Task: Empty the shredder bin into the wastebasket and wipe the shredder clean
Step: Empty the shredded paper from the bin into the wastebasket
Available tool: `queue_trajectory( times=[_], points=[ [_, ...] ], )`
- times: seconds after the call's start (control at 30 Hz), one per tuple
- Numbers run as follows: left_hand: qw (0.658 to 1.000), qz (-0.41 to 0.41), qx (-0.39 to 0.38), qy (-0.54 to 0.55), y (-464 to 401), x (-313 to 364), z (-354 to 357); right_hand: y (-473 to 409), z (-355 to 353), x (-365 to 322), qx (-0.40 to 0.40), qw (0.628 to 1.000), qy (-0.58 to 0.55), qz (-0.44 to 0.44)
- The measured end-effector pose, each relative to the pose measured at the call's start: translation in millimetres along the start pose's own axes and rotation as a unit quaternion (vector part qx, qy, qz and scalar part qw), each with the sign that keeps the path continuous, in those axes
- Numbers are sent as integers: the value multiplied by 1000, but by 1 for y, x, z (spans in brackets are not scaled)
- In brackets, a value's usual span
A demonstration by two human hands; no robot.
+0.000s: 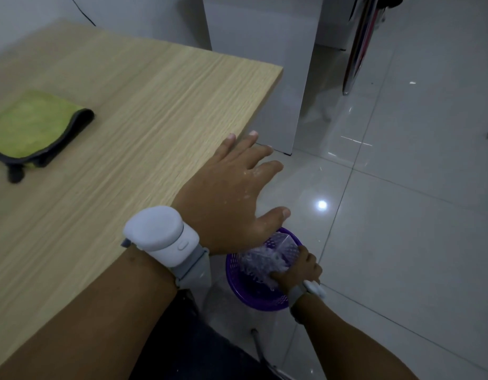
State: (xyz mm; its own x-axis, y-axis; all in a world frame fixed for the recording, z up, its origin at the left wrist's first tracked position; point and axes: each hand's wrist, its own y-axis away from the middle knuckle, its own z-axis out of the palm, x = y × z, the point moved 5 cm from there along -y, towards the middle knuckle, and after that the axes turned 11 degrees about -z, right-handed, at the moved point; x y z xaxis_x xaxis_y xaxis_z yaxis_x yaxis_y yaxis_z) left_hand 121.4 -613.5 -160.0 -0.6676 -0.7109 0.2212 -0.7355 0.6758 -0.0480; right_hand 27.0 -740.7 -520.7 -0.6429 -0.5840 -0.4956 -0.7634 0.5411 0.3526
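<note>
Purple wastebasket [253,294] holds clear bin [275,253], right hand [300,270] gripping; left hand [231,193] spread.

A purple perforated wastebasket [253,294], a green cloth [31,127] edged in grey, a pale wood-grain table [144,105].

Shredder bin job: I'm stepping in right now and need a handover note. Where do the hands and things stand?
Right hand: shut on the clear bin, tipped over the purple wastebasket on the floor, shreds spilling in.
Left hand: open, empty, spread above the table edge.
Green cloth: folded on the table, untouched.
Shredder: out of view.
Done: emptying under way.
Left: finish tipping, then wipe the shredder.
</note>
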Motion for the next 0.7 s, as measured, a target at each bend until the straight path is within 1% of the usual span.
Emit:
queue_trajectory(
  times=[0.2,0.3,0.37,0.47,0.57,0.7],
  points=[
    [1000,-3,2,4,0,0,-1,5,-9,2,28,998,-59,5],
    [1000,1,5,-2,1,1,0,3,-16,1,51,986,-156,11],
    [1000,2,9,-3,2,1,-1,2,-22,0,42,962,-269,6],
    [1000,2,12,13,2,1,-2,6,-37,-6,16,907,-422,-6],
    [999,-5,15,32,3,1,-2,12,-57,-15,-3,856,-516,-17],
    [998,-15,15,59,2,-1,-2,14,-82,-24,-45,803,-593,-44]
  ],
)
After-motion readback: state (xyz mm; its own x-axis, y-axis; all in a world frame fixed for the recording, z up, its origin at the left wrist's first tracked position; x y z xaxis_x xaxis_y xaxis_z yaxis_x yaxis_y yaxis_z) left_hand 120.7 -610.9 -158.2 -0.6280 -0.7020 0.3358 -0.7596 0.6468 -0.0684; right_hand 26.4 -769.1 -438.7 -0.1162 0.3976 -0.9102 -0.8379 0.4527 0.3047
